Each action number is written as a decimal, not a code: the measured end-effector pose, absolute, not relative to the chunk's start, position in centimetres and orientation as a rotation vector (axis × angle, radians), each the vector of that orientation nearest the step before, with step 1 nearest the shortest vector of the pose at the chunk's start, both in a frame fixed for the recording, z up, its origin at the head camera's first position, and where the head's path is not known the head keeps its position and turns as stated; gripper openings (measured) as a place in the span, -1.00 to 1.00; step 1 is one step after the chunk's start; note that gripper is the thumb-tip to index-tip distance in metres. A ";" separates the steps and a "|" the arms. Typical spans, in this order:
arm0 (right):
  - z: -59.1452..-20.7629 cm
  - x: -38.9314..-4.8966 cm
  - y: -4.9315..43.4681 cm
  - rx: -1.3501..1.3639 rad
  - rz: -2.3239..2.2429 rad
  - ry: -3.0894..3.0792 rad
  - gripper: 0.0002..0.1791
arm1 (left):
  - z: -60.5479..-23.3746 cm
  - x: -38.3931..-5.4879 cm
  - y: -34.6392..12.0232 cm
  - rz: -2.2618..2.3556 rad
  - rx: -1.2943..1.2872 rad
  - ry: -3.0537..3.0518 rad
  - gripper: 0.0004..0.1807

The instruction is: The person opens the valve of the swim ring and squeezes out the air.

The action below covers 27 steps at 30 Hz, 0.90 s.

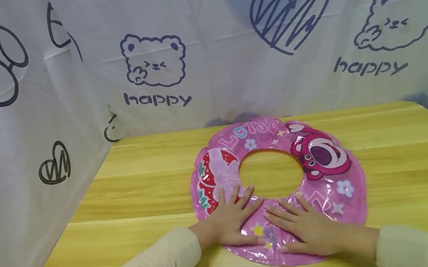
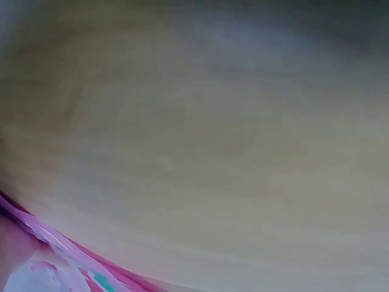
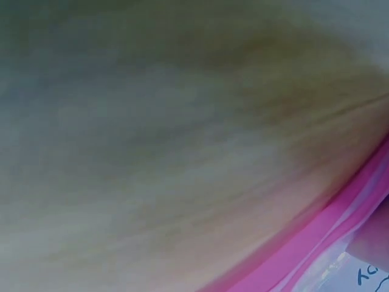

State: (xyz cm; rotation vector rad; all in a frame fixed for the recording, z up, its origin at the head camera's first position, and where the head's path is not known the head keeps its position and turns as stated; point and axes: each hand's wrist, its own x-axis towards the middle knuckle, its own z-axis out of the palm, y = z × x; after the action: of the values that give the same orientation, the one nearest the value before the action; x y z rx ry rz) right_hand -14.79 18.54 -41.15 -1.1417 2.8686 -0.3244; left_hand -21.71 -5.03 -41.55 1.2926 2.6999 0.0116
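Observation:
A pink inflatable swim ring (image 1: 352,197) lies on the wooden table, printed with a bear, strawberries, stars, flowers and lettering. On its near left part rests my left hand (image 1: 233,220), palm down with the fingers spread. My right hand (image 1: 312,228) lies flat on the near right part, its straight fingers pointing toward the hole. The two hands are close together, with yellow stars showing on the ring between them. Only the edge of the swim ring (image 2: 91,258) and a bit of hand appear in the left wrist view. The right wrist view likewise catches the pink edge (image 3: 292,252).
The yellow wood-grain table (image 1: 130,190) extends around the ring on all sides. White cloth (image 1: 218,57) with drawn bears, hearts and the word "happy" hangs behind it, and more cloth (image 1: 6,187) stands along the left side.

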 end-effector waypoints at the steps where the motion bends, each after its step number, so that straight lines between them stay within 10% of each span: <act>1: -41.2 -14.8 18.5 -1.142 -0.320 2.869 -0.26 | -41.5 -21.7 -5.1 0.019 1.293 2.699 0.00; 13: -38.2 -19.5 22.6 -0.969 -0.717 3.043 -0.41 | -39.3 -26.7 -6.6 0.204 1.327 2.847 -0.22; 27: -38.8 -26.1 28.7 -0.530 -0.374 3.011 -0.08 | -38.7 -32.0 -6.4 0.039 0.938 2.920 -0.23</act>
State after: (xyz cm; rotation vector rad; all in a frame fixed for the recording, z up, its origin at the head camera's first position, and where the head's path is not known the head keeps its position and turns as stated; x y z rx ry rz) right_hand -26.15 28.68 -38.84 -0.5303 3.0115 -0.3743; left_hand -31.98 -6.40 -38.65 0.9383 2.9202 0.0387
